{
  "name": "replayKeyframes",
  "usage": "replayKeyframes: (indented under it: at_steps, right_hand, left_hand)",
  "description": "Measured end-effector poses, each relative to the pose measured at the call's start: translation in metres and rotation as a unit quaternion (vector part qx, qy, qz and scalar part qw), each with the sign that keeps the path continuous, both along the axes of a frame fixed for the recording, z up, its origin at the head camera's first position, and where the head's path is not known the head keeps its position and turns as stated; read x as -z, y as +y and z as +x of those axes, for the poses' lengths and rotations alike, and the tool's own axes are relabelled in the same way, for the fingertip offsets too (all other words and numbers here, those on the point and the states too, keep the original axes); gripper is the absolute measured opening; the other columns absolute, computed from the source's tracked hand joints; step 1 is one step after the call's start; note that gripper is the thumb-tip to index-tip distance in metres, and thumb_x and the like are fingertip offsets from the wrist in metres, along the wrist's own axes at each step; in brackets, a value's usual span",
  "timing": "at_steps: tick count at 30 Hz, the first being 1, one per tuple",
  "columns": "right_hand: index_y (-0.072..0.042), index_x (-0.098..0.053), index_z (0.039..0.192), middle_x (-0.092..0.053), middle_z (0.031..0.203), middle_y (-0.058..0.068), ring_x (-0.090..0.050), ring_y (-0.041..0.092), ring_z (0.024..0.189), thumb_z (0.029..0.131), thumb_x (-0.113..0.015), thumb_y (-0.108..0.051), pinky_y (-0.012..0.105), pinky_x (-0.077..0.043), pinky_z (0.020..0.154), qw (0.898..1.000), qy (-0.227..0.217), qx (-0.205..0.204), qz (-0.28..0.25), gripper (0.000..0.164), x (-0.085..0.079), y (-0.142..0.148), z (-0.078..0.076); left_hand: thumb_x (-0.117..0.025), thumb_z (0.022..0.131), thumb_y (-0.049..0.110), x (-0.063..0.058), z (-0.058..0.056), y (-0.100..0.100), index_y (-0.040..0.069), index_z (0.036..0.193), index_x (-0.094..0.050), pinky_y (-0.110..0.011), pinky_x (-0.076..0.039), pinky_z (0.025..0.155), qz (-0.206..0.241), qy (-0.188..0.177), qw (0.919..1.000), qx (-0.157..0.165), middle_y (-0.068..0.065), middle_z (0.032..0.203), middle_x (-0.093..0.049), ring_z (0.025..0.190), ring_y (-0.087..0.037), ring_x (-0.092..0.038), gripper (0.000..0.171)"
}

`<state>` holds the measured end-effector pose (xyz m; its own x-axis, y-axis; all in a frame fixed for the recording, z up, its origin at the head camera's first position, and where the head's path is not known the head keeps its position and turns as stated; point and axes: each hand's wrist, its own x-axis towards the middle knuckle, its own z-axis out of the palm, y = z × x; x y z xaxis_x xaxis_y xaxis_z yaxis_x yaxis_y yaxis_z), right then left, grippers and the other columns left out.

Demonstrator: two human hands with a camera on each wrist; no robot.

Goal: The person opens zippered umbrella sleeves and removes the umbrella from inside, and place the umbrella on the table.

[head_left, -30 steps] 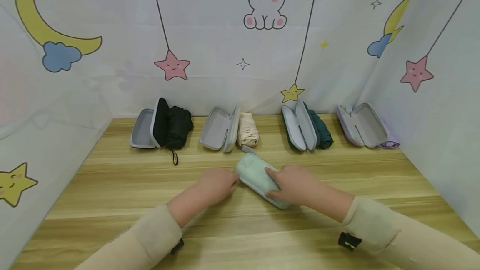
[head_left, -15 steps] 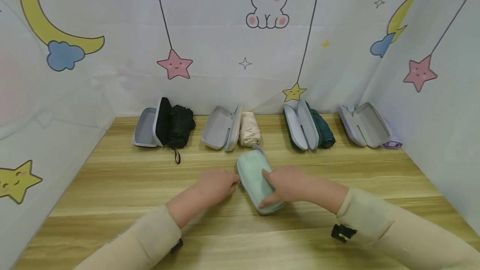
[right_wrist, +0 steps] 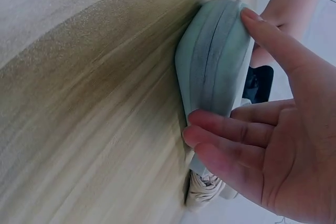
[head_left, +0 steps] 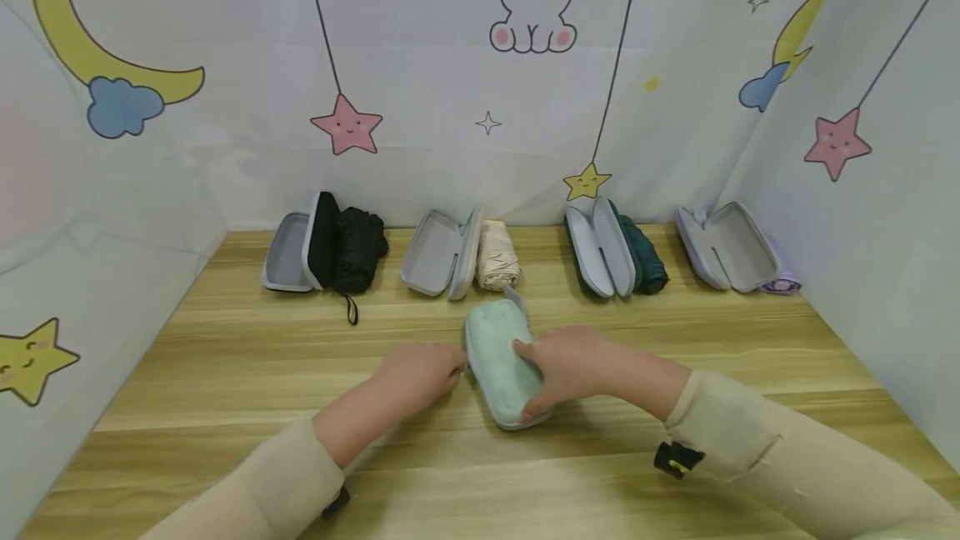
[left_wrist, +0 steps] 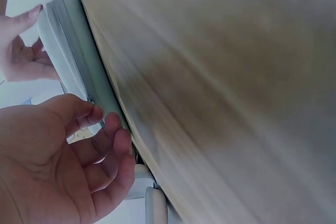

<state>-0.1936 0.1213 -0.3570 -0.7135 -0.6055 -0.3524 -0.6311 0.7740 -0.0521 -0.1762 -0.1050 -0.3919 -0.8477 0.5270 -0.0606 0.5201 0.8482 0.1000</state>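
Observation:
A mint-green zippered case lies closed on the wooden table in front of me, a grey strap at its far end. My right hand grips it from the right, thumb on the top and fingers along the side, as the right wrist view shows. At its left side my left hand pinches the small zipper pull between thumb and forefinger; the pull is mostly hidden by the fingertips. The zipper band runs along the case's side, its two halves together.
Along the back stand open cases: black, beige, dark green and purple. Beside them lie folded umbrellas in black, beige, dark green and purple. A printed curtain hangs behind.
The mint case has turned from a slant to nearly straight, its near end swinging left, with my right hand following. My left hand has shifted slightly left at its side.

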Motion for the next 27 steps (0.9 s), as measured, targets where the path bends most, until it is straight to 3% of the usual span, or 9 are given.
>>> replayKeyframes:
  at_steps: [8, 14, 19, 27]
  right_hand:
    - [-0.008, -0.051, 0.142, -0.068, 0.115, 0.010, -0.065, 0.023, 0.099, 0.069, -0.068, -0.076, 0.037, -0.052, 0.074, 1.000, 0.022, 0.021, -0.005, 0.101, 0.003, -0.007, 0.004]
    - [-0.007, -0.054, 0.140, -0.069, 0.109, 0.010, -0.066, 0.024, 0.093, 0.069, -0.067, -0.077, 0.037, -0.053, 0.068, 0.998, 0.048, 0.029, -0.008, 0.101, 0.004, -0.014, 0.008]
    - [-0.006, -0.055, 0.138, -0.070, 0.104, 0.009, -0.066, 0.023, 0.087, 0.069, -0.068, -0.076, 0.036, -0.052, 0.066, 0.998, 0.049, 0.031, -0.015, 0.100, 0.004, -0.016, 0.009]
    - [-0.005, -0.054, 0.139, -0.070, 0.105, 0.011, -0.066, 0.025, 0.092, 0.068, -0.066, -0.078, 0.037, -0.052, 0.068, 0.998, 0.047, 0.037, -0.016, 0.102, 0.006, -0.019, 0.009]
  left_hand:
    - [-0.063, 0.093, 0.018, 0.000, 0.016, -0.001, 0.017, 0.076, -0.057, -0.037, -0.042, 0.044, 0.007, 0.029, 0.9992, 0.026, -0.001, 0.063, -0.055, 0.052, -0.017, -0.049, 0.019]
    - [-0.064, 0.090, 0.013, -0.002, 0.027, -0.003, 0.015, 0.073, -0.056, -0.034, -0.040, 0.042, 0.019, 0.033, 0.9978, 0.054, 0.001, 0.059, -0.051, 0.049, -0.014, -0.043, 0.019]
    - [-0.065, 0.088, 0.010, -0.002, 0.037, -0.003, 0.014, 0.073, -0.057, -0.034, -0.042, 0.045, 0.029, 0.030, 0.9966, 0.071, 0.001, 0.058, -0.052, 0.050, -0.014, -0.045, 0.018]
    - [-0.069, 0.086, 0.011, -0.001, 0.047, -0.001, 0.013, 0.072, -0.056, -0.035, -0.045, 0.050, 0.043, 0.033, 0.9970, 0.056, 0.001, 0.059, -0.054, 0.052, -0.015, -0.050, 0.019]
